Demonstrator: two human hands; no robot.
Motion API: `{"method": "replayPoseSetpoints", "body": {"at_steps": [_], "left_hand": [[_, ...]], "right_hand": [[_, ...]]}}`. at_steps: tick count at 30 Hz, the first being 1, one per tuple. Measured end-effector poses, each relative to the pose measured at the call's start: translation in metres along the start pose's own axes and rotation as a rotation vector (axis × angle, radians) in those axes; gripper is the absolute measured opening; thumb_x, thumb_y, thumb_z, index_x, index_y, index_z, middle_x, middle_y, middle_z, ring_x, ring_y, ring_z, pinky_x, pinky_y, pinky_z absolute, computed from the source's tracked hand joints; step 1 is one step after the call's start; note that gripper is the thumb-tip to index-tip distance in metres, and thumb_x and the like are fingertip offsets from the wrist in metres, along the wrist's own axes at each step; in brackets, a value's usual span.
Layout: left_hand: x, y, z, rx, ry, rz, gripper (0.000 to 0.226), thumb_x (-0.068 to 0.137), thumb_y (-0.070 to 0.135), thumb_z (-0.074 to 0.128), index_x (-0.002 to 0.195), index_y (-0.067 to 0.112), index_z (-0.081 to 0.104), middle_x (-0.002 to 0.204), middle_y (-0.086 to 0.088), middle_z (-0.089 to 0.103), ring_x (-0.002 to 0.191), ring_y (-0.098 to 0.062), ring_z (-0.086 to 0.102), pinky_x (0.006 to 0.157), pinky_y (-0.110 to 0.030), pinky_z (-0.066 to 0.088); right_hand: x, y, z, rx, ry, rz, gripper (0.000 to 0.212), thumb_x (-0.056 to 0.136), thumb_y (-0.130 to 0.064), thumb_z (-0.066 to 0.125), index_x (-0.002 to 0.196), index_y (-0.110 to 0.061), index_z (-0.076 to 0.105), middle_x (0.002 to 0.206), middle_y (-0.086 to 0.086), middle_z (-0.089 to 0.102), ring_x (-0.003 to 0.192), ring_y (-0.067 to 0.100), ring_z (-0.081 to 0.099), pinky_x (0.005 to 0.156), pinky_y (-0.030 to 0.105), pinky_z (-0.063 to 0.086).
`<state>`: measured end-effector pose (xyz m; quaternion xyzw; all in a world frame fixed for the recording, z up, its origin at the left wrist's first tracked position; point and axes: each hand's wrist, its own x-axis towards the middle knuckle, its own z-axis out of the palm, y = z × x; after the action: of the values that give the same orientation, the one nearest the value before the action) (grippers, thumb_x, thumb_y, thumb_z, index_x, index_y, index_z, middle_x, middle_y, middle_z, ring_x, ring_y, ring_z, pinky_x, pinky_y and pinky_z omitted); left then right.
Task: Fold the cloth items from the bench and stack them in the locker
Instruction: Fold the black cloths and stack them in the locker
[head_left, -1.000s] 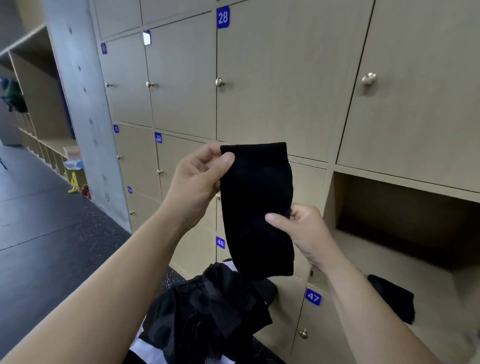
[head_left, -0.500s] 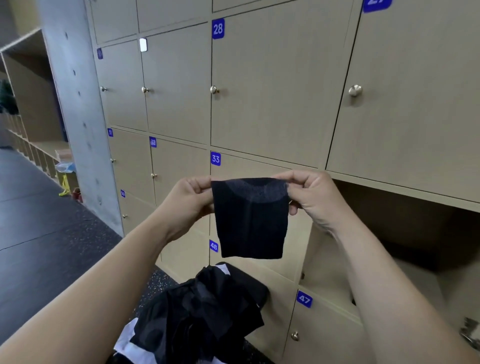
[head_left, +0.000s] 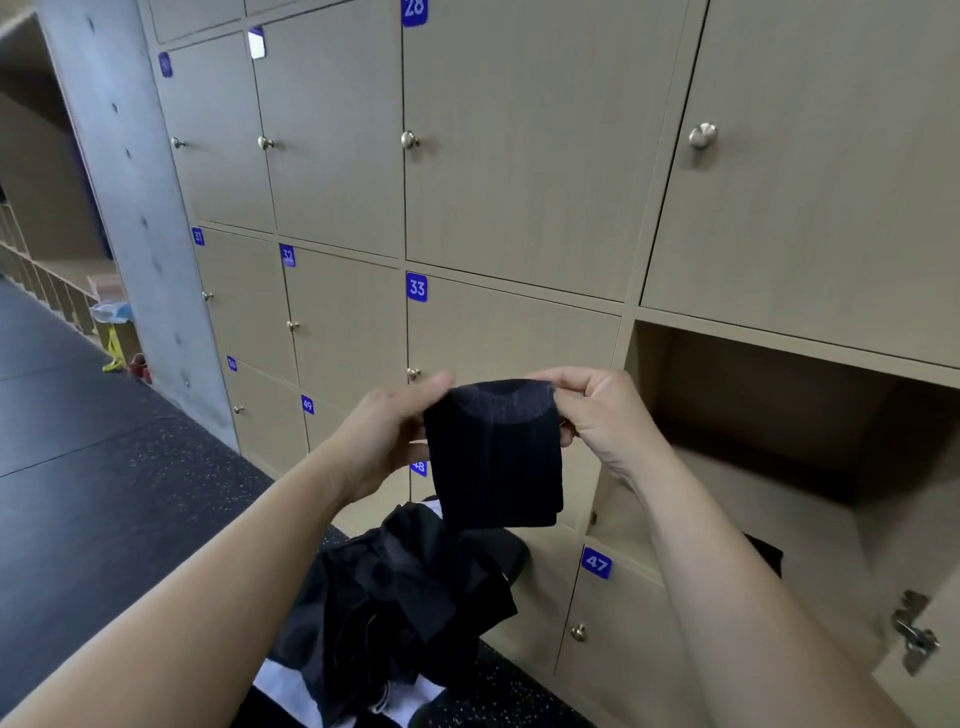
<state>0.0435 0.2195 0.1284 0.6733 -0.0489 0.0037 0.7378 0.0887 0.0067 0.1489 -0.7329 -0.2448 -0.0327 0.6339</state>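
Note:
I hold a small black cloth (head_left: 496, 457), folded in half, up in front of the lockers. My left hand (head_left: 387, 434) pinches its top left corner and my right hand (head_left: 592, 410) pinches its top right corner. Below it a heap of dark cloth items (head_left: 400, 603) lies over something white at the bottom of the view. To the right an open locker (head_left: 769, 457) shows its wooden inside, and a black folded item (head_left: 766, 553) lies on its floor, partly hidden behind my right forearm.
Closed beige locker doors with blue number tags and round knobs fill the wall. The open locker's door hinge (head_left: 914, 636) sticks out at the lower right. A grey concrete pillar (head_left: 130, 208) stands on the left, with dark speckled floor (head_left: 104, 467) beside it.
The long black cloth was folded in half: my right hand brought its lower end up to the top edge. Both hands then lowered slightly, holding the top corners.

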Motion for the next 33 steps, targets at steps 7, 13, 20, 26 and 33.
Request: {"method": "replayPoseSetpoints", "body": {"at_steps": [7, 13, 20, 26, 33], "left_hand": [[0.003, -0.023, 0.01, 0.083, 0.046, 0.074, 0.019, 0.093, 0.018, 0.061, 0.1, 0.006, 0.074, 0.091, -0.008, 0.074, 0.082, -0.015, 0.068, 0.072, -0.022, 0.055], [0.009, -0.031, 0.024, 0.227, -0.097, 0.085, 0.029, 0.077, 0.026, 0.072, 0.095, 0.004, 0.073, 0.086, -0.012, 0.073, 0.077, -0.018, 0.068, 0.072, -0.026, 0.054], [0.022, -0.046, 0.038, 0.126, -0.111, 0.031, 0.056, 0.072, 0.047, 0.082, 0.107, 0.005, 0.072, 0.101, -0.023, 0.069, 0.09, -0.032, 0.062, 0.082, -0.041, 0.048], [0.018, -0.081, 0.057, -0.236, -0.104, -0.148, 0.065, 0.085, 0.058, 0.061, 0.129, 0.01, 0.062, 0.128, -0.015, 0.065, 0.119, -0.03, 0.062, 0.101, -0.045, 0.048], [0.029, -0.104, 0.121, -0.419, 0.364, -0.247, 0.051, 0.089, 0.058, 0.059, 0.107, 0.012, 0.069, 0.1, -0.01, 0.076, 0.093, -0.03, 0.073, 0.093, -0.048, 0.055]], "right_hand": [[-0.013, 0.024, -0.011, -0.04, -0.01, 0.099, 0.031, 0.091, 0.001, 0.049, 0.091, -0.018, 0.074, 0.087, 0.002, 0.074, 0.08, 0.014, 0.067, 0.064, 0.023, 0.055], [-0.015, 0.022, -0.015, -0.235, -0.223, 0.145, 0.03, 0.082, -0.035, 0.073, 0.109, -0.021, 0.071, 0.1, -0.006, 0.073, 0.093, 0.002, 0.067, 0.08, 0.014, 0.05], [-0.018, 0.036, -0.013, -0.27, -0.264, 0.16, 0.018, 0.087, -0.024, 0.07, 0.088, -0.006, 0.071, 0.074, 0.004, 0.067, 0.068, 0.009, 0.06, 0.064, 0.025, 0.044], [-0.025, 0.052, -0.02, -0.032, 0.068, 0.076, 0.035, 0.088, -0.019, 0.067, 0.086, 0.015, 0.059, 0.07, 0.015, 0.057, 0.065, 0.022, 0.053, 0.059, 0.031, 0.039], [-0.044, 0.088, -0.026, 0.0, 0.434, 0.112, 0.035, 0.091, -0.022, 0.063, 0.063, -0.004, 0.053, 0.051, -0.007, 0.047, 0.05, 0.005, 0.044, 0.049, 0.02, 0.036]]}}
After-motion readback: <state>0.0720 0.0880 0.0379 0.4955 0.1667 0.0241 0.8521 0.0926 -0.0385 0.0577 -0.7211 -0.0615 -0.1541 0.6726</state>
